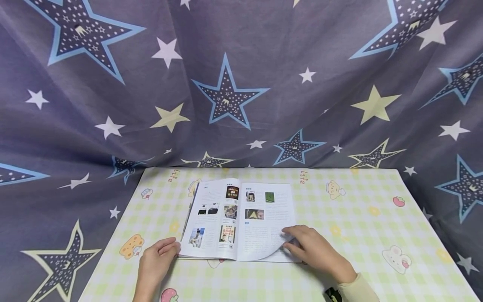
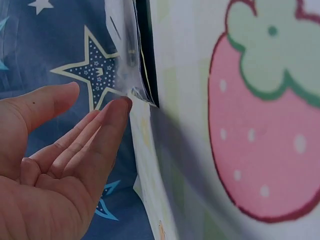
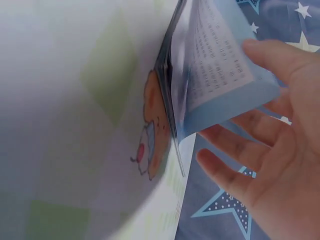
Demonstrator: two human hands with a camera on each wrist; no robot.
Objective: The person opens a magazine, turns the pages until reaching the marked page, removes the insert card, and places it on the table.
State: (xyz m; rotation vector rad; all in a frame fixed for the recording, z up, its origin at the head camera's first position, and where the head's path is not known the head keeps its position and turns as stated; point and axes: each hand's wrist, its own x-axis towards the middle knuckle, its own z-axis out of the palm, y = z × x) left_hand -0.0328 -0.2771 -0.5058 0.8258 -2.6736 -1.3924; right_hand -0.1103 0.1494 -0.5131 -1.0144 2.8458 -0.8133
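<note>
Paper page (image 1: 264, 235) curled up at one corner of a spread magazine (image 1: 211, 251)

The magazine is laid on a checked tablecloth (image 1: 358, 235), its two facing sides printed with columns of text and small colour photographs. At the magazine's lower right corner, the page is pinched between the thumb and fingers of the right hand (image 1: 315, 249); its edge is bent up in a curve, and the sheet beneath is partly exposed. Just beside the magazine's lower left corner, the left hand (image 1: 156, 258) is placed with relaxed fingers, nothing being grasped; whether the magazine is touched by the fingertips cannot be told. To the left of the magazine, a cheese-like print (image 1: 131, 246) is seen on the cloth; nearer the person than the magazine, a strawberry print (image 1: 168, 295); well to its right, a rabbit print (image 1: 396, 259). The right forearm is covered by a pale sleeve (image 1: 358, 289). Behind the magazine, a purple-grey curtain (image 1: 286, 42) patterned with stars is hung.
</note>
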